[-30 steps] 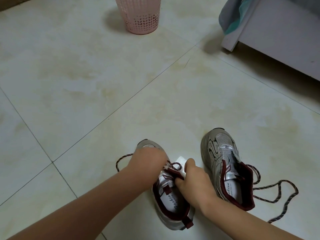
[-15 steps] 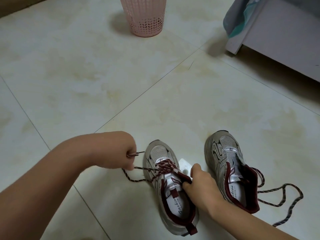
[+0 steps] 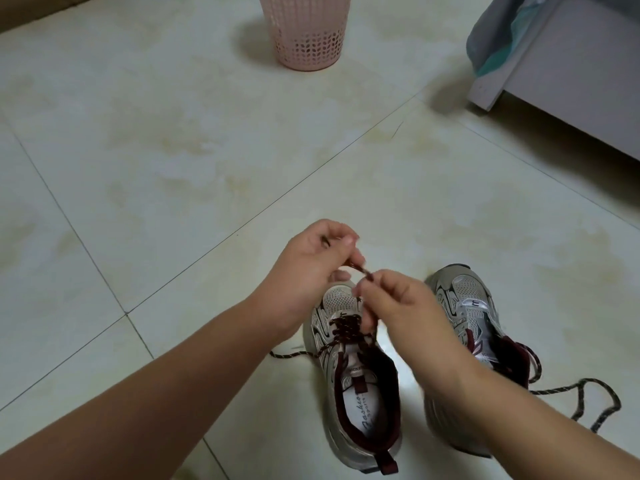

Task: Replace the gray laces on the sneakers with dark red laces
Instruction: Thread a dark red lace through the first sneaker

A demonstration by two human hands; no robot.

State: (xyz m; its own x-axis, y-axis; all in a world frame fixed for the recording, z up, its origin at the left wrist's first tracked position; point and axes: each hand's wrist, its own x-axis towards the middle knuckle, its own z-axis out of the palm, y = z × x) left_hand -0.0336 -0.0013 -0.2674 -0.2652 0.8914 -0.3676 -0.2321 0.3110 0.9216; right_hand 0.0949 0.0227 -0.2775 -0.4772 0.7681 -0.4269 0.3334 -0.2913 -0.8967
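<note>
Head view, both hands working above the toe of the near sneaker (image 3: 360, 389), which is sitting on the tiled floor (image 3: 173, 168) at roughly 6 o'clock in frame, heel toward me and toe pointing to 12 o'clock. I am seeing the left hand (image 3: 311, 261) with its grip closed, fingers curled, thumb and fingertips pinching one end of the dark red lace (image 3: 343, 329). The right hand (image 3: 398, 306) is also gripping, thumb and forefinger pinching the same lace just beside the left hand's pinch point; the two hands are nearly touching over the toe cap. The lace is already crossing through the lower eyelets of the near sneaker, and a loose stretch is trailing out onto the floor toward 9 o'clock of that shoe. The second sneaker (image 3: 464, 313) is standing just beside the first at its 3 o'clock, partly hidden by the right forearm; I cannot tell how far it is laced. Another length of dark speckled lace (image 3: 588, 389) is lying looped on the floor at 3 o'clock of the second sneaker. A pink perforated basket (image 3: 304, 32) is standing at 12 o'clock, well apart from the shoes. A pale furniture panel (image 3: 571, 64) with gray and teal cloth (image 3: 491, 36) hanging at its edge is occupying the 1–2 o'clock corner.
</note>
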